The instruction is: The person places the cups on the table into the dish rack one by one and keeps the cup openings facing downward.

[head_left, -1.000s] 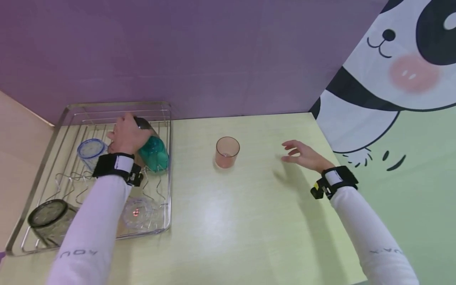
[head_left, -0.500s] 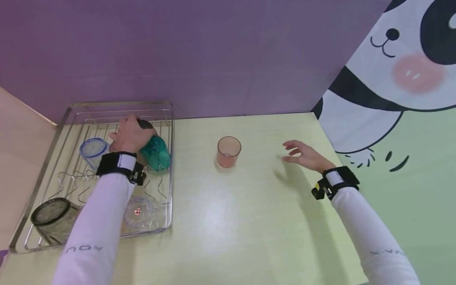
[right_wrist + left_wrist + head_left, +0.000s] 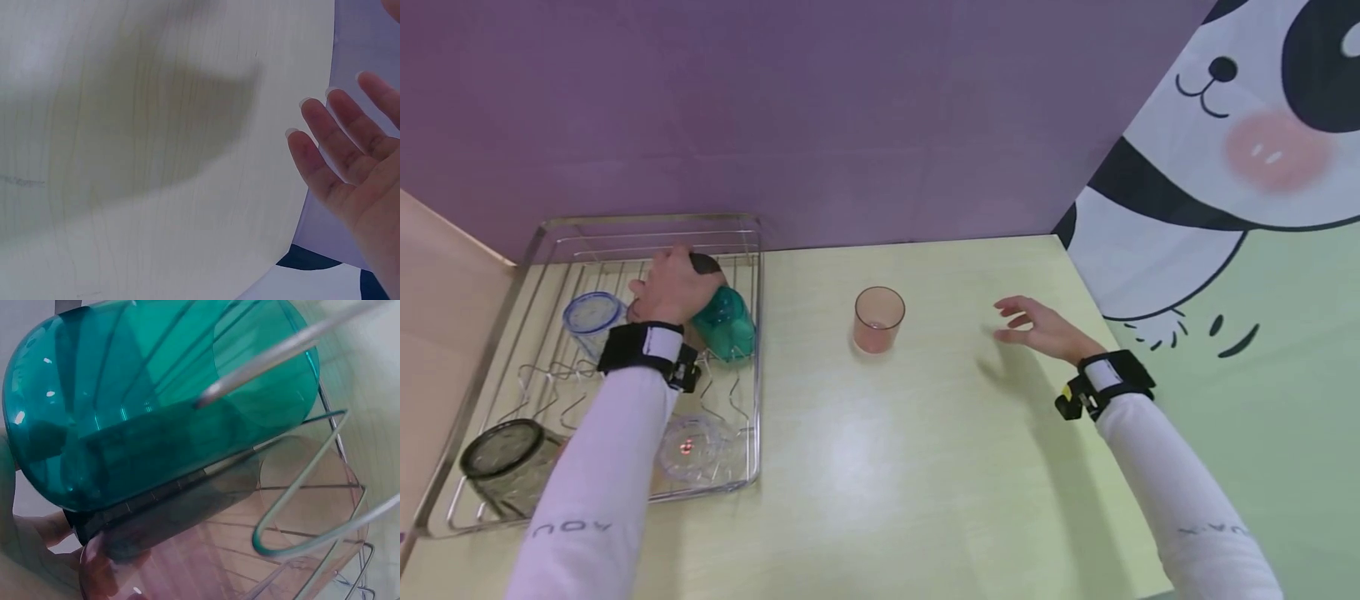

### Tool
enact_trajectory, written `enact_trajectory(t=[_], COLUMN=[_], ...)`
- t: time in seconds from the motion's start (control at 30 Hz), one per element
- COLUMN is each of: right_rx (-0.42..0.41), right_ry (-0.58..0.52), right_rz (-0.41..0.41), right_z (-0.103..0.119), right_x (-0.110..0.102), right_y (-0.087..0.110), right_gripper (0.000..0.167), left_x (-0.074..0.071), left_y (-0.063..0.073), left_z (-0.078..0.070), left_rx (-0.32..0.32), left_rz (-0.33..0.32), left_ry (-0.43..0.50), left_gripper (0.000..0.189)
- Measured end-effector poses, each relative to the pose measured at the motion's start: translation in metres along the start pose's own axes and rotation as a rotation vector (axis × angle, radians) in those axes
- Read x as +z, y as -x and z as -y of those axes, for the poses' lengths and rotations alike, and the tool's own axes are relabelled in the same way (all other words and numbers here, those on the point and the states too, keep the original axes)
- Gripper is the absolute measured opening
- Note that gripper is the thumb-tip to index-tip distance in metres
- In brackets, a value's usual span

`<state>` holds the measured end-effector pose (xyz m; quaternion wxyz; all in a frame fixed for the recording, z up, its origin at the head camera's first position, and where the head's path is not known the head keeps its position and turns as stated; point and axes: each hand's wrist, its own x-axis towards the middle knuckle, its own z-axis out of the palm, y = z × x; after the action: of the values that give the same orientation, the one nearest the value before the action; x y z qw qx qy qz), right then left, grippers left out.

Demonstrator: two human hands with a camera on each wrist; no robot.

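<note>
My left hand [image 3: 672,287] reaches into the wire rack and grips a dark glass [image 3: 703,264], its thumb across the near side. A teal glass [image 3: 724,325] leans in the rack just in front. In the left wrist view the teal glass [image 3: 156,394] fills the upper part, with a pinkish-brown glass [image 3: 206,550] below and the dark glass [image 3: 144,515] partly hidden between and behind them. Raised over the right side of the table, my right hand [image 3: 1037,327] holds nothing; its fingers [image 3: 325,137] are loosely extended. A pink tumbler [image 3: 878,321] stands upright mid-table.
The metal drying rack [image 3: 760,375] has bent wire prongs. It also holds a blue-rimmed clear glass [image 3: 593,321], a grey glass [image 3: 512,467] and a clear glass [image 3: 691,450]. A purple wall [image 3: 850,125] borders the pale table [image 3: 880,500] behind.
The dark glass and left hand shift very slightly within the rack. The right hand and the pink tumbler stay where they were.
</note>
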<state>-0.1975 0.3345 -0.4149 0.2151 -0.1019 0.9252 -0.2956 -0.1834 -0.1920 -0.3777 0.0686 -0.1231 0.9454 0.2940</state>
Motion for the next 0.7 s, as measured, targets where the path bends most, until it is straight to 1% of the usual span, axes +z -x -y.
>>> enact_trajectory(t=[0.17,0.37,0.5,0.7], right_rx=[-0.002,0.006,0.016,0.021], right_ry=[-0.003,0.0,-0.001,0.007], right_rz=[0.0,0.0,-0.002,0.0], right_z=[-0.0012,0.0008,0.0024,0.0036], right_x=[-0.0009,-0.0025,-0.0037,-0.0046], right_y=[0.0001,0.0011,0.0023,0.0032], right_gripper=[0.064,0.064,0.064,0.064], left_x=[-0.0006,-0.002,-0.0017,-0.0027], left_y=[-0.0014,-0.0008,0.0,0.0008], left_z=[0.0023,0.0041,0.0044,0.007], left_rx=[0.02,0.005,0.021,0.072], left_rz=[-0.001,0.014,0.004,-0.01], left_ry=[0.006,0.02,0.008,0.01], left_gripper=[0.079,0.079,0.078,0.078])
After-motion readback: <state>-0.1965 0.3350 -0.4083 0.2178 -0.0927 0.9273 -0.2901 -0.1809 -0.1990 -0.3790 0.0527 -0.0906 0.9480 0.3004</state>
